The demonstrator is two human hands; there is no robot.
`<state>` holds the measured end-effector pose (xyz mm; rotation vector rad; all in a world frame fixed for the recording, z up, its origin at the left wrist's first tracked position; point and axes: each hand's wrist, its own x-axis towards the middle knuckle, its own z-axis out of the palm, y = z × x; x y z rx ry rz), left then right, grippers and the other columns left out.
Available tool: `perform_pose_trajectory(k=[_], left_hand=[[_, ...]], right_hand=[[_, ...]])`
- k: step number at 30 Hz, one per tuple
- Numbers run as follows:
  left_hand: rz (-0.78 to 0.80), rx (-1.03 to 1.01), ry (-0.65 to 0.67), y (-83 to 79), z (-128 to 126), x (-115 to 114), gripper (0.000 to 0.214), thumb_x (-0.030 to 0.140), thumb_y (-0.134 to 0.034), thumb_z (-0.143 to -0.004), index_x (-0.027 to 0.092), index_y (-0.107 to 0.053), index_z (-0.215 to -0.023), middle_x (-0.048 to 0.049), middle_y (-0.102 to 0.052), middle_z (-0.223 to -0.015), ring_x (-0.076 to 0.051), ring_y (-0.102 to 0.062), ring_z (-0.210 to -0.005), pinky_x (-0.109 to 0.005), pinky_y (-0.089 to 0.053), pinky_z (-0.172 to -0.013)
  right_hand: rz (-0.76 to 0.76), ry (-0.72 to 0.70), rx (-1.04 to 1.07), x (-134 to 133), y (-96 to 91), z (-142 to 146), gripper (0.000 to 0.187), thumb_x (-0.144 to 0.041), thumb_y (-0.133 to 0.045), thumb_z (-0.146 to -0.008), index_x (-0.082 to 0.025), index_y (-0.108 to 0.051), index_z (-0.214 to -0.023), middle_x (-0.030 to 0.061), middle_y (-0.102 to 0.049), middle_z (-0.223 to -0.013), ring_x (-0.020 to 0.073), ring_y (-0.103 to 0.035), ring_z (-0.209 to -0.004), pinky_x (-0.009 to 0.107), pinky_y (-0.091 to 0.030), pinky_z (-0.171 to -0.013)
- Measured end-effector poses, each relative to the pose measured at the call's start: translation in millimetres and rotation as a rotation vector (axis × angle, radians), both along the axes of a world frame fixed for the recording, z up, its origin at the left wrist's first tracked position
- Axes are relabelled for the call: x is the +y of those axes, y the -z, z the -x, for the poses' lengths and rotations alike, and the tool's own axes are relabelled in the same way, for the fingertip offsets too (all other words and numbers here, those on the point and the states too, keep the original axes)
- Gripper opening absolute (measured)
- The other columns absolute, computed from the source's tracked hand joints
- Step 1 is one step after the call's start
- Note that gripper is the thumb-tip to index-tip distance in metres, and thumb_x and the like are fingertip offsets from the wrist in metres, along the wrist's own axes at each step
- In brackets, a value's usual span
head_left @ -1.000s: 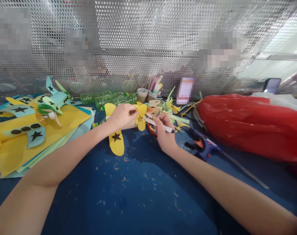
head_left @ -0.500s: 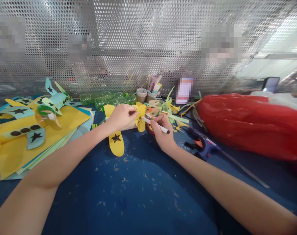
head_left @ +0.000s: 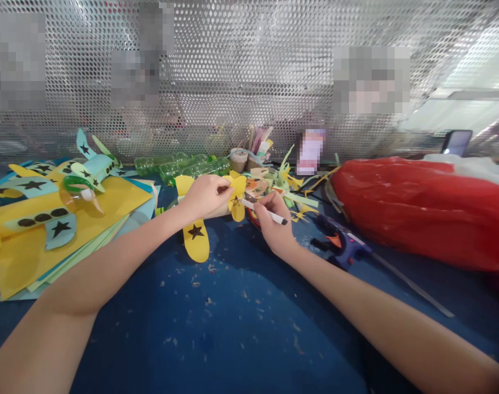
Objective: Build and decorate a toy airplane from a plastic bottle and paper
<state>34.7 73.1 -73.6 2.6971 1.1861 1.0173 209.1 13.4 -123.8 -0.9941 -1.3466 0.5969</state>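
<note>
My left hand [head_left: 208,196] is closed on a toy plane [head_left: 196,241] made from a bottle with yellow paper wings and tail. A filled black star marks its near wing. On the yellow tail piece [head_left: 236,207] is a star in outline, its middle partly dark. My right hand [head_left: 275,221] pinches a white marker [head_left: 269,212], whose tip is at the star's right edge. The plane's body is largely hidden behind my left hand.
Finished-looking bottle planes [head_left: 93,169] lie on coloured paper sheets [head_left: 109,210] at left. Green bottles [head_left: 191,167], paper scraps [head_left: 288,183] and pots of sticks [head_left: 239,158] stand behind. A glue gun [head_left: 348,246] and red plastic bag [head_left: 417,210] lie right.
Both hands keep nearly the same place, with the marker tip still at the tail's star. The view has shifted very slightly.
</note>
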Motion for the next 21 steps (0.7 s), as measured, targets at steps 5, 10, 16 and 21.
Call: perform_pose_trajectory(k=[5,10,16,21], left_hand=[[0.005,0.002,-0.005,0.5,-0.1,0.4,0.030,0.025,-0.054,-0.085,0.018,-0.054,-0.056,0.0003,-0.055,-0.057,-0.013,-0.046,-0.054,-0.028,-0.031,-0.055],[0.011,0.013,-0.015,0.5,-0.4,0.3,0.029,0.025,-0.054,-0.085,0.018,-0.054,-0.056,-0.0002,-0.056,-0.058,-0.012,-0.045,-0.055,-0.028,-0.030,-0.056],[0.018,0.024,-0.014,-0.8,-0.1,-0.7,0.030,0.026,-0.053,-0.085,0.018,-0.053,-0.056,-0.0001,-0.055,-0.058,-0.012,-0.045,-0.055,-0.027,-0.030,-0.056],[0.015,0.021,-0.007,-0.6,0.4,-0.4,0.029,0.027,-0.052,-0.085,0.019,-0.055,-0.057,-0.0004,-0.056,-0.059,-0.012,-0.045,-0.055,-0.028,-0.030,-0.056]], right_hand=[[0.006,0.010,-0.001,-0.6,-0.2,-0.1,0.018,-0.020,-0.056,-0.080,-0.023,-0.041,-0.070,-0.0064,-0.041,-0.060,0.0094,-0.035,-0.051,0.026,-0.029,-0.050],[-0.002,0.030,-0.029,0.8,1.4,-1.7,0.018,-0.022,-0.056,-0.080,-0.023,-0.041,-0.071,-0.0063,-0.041,-0.059,0.0094,-0.035,-0.052,0.026,-0.029,-0.051],[-0.007,0.012,-0.029,-0.5,0.4,-1.4,0.017,-0.020,-0.055,-0.079,-0.023,-0.041,-0.070,-0.0065,-0.040,-0.059,0.0096,-0.035,-0.051,0.026,-0.029,-0.050],[0.001,0.013,-0.027,-0.7,0.6,-1.3,0.017,-0.020,-0.055,-0.079,-0.023,-0.040,-0.070,-0.0066,-0.040,-0.058,0.0095,-0.034,-0.051,0.026,-0.029,-0.050]])
